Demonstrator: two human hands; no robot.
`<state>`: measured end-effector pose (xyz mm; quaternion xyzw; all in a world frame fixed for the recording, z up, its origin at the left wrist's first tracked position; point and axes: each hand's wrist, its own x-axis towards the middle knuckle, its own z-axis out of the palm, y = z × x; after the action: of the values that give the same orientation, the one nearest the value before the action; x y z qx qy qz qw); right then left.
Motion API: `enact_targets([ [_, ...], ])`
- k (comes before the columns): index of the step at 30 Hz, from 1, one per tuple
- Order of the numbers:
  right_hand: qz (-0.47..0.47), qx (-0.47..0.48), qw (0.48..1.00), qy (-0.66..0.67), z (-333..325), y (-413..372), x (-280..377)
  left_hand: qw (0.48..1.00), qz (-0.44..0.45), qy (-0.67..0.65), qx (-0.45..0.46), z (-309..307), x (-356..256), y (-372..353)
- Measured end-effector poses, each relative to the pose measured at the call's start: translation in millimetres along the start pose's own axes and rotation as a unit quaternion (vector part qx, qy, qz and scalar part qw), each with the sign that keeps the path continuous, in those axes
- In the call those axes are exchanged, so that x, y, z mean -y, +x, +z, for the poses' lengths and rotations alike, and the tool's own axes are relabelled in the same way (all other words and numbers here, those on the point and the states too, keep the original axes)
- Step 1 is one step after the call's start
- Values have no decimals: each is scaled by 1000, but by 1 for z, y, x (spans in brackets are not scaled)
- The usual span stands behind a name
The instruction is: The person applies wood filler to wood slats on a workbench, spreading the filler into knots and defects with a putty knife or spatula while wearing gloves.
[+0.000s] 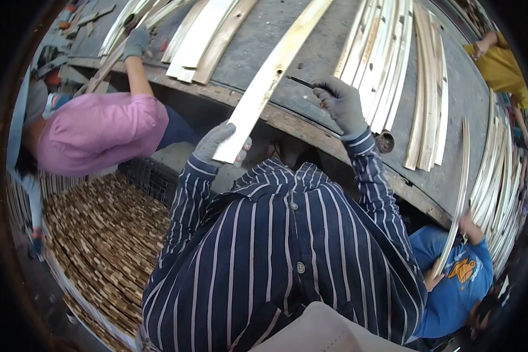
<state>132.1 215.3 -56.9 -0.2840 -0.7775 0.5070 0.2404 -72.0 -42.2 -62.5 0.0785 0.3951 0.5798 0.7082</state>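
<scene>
My left hand [213,144], in a grey glove, is closed around the near end of a long pale wooden board [264,82]. The board tilts up and away across the table edge, with a dark spot and speckled marks midway along it. My right hand [343,110], also gloved, grips a thin dark pointed tool [300,81]. Its tip points left toward the marks on the board, and a small gap appears between them. I cannot make out the tool's exact kind.
Several wooden strips [384,53] lie on the dark table [317,53], near a small round cup [385,142]. More boards [208,38] lie left. Co-workers in pink [100,132], blue [452,264] and yellow [504,67] stand around. Stacked wood pieces [105,229] fill the lower left.
</scene>
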Motion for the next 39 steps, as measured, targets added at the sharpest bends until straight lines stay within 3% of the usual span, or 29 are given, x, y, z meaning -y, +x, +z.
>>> enact_targets([
  [5, -115, -94, 983, -104, 36, -6, -5, 1000, 14, -2, -16, 15, 2, -14],
  [11, -132, -125, 964, -193, 44, -2, -9, 999, -6, -31, 23, 17, 2, -17],
  [15, -146, -106, 948, -261, 42, -4, -5, 999, -9, -38, 25, 21, 0, -17],
  [17, -170, -81, 894, -407, 37, -6, -3, 1000, -5, -19, 21, 21, 1, -17],
  [18, -168, -82, 894, -408, 34, -9, 2, 1000, -7, -18, 22, 23, 1, -16],
  [21, -118, -45, 850, -512, 13, -16, 22, 1000, 15, 11, 5, 33, 3, -16],
  [26, -2, -41, 871, -490, -88, -43, 30, 995, -10, 80, -55, 32, 3, -18],
  [28, 140, 26, 853, -503, -137, -55, 39, 993, -25, 86, -72, 38, 1, -18],
  [30, 286, 110, 786, -537, -165, -61, 38, 988, -18, 141, -68, 40, 1, -16],
  [34, 334, 179, 748, -545, -167, -62, -6, 988, -15, 143, -58, 37, -1, -11],
  [38, 301, 217, 774, -512, -163, -66, -33, 987, -15, 144, -64, 39, 1, -11],
  [39, 334, 228, 799, -445, -165, -64, -29, 987, -14, 145, -65, 39, 1, -12],
])
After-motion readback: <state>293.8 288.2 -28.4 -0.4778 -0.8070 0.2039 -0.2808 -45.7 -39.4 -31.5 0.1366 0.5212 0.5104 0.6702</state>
